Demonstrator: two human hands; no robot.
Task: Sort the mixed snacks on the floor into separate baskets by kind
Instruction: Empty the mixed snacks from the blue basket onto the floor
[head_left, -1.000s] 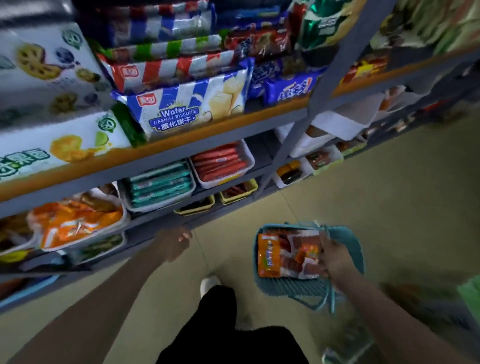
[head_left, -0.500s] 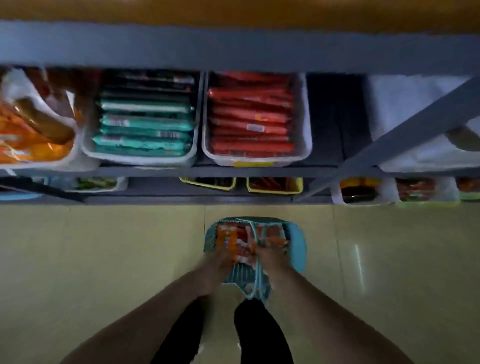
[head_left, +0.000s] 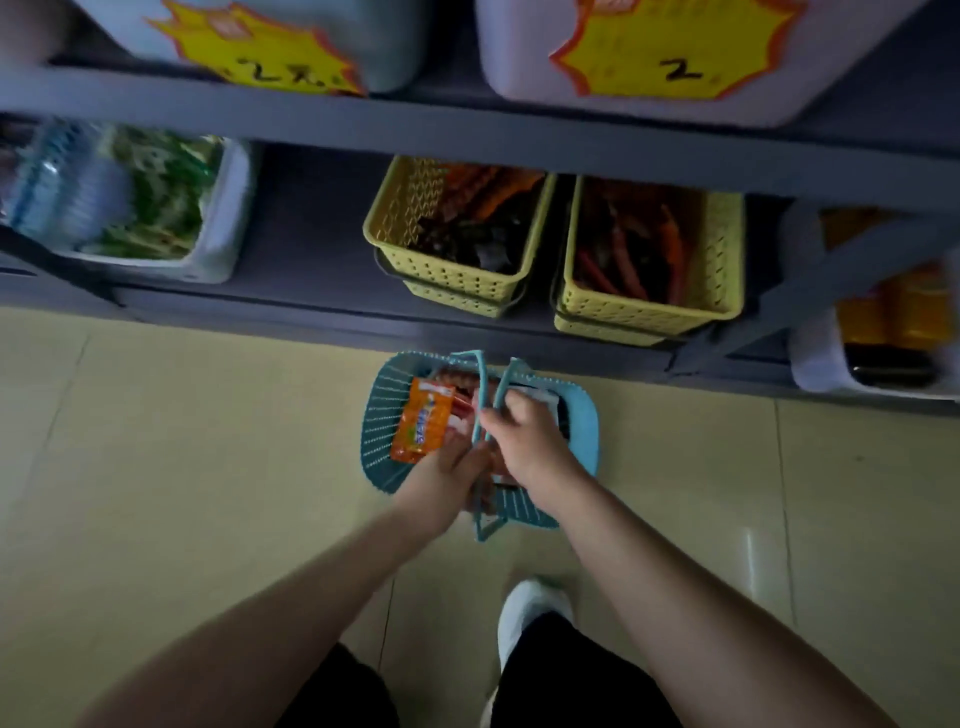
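- Item, teal basket (head_left: 584, 431): sits on the tiled floor (head_left: 182, 441) just in front of the bottom shelf, below the two yellow baskets (head_left: 441, 270). Mixed snack packets lie inside it.
- Item, orange snack packet (head_left: 422, 420): at the left side of the teal basket, tilted, its lower end at my left hand.
- Item, left hand (head_left: 451, 475): reaches into the basket from the near side, fingers closed on the lower end of the orange packet as far as I can judge; the fingertips are partly hidden and blurred.
- Item, right hand (head_left: 524, 441): over the middle of the basket, fingers curled around the two teal handles (head_left: 480, 384), holding them together and upright.
- Step in hand, by my judgement: drawing one packet out to sort it by kind.
- Method: keep the handles pinned aside with the right hand so the opening is free; lift the orange packet straight up, not dragging its neighbours along.
- Method: match it against the yellow baskets' contents, dark and reddish packets, before dropping it.
- Pose: both forearms stretched forward and down, wrists close together, nearly touching over the basket.
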